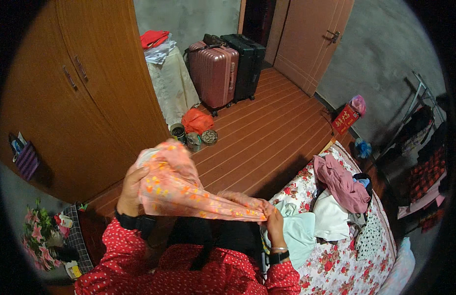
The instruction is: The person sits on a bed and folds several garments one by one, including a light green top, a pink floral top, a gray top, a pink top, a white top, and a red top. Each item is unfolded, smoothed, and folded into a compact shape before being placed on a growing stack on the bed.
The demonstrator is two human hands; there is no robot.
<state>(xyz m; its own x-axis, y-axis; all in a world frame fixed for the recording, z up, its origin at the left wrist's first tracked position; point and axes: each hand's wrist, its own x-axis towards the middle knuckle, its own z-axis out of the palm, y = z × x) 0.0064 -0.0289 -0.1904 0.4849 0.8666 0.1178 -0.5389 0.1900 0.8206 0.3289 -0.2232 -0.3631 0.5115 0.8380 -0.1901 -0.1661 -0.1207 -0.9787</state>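
A pink-orange floral cloth garment (169, 188) is stretched between my two hands in front of my body. My left hand (132, 190) holds its wide, bunched end, where the cloth is partly blurred. At the narrow end, my right hand (275, 225) has the fabric gathered in its fingers. Just beyond my right hand, a pale mint garment (298, 232) lies on the floral bedspread (327, 260). A white garment (330, 217), a dusty pink garment (342, 186) and a spotted white cloth (370, 234) lie beside it in a loose pile.
A wooden wardrobe (99, 121) stands at the left. Pink (215, 73) and dark (246, 66) suitcases stand near the door (309, 40). An orange plastic bag (197, 121) and tins (194, 141) sit on the floor. A metal rack (416, 99) with clothes is at the right.
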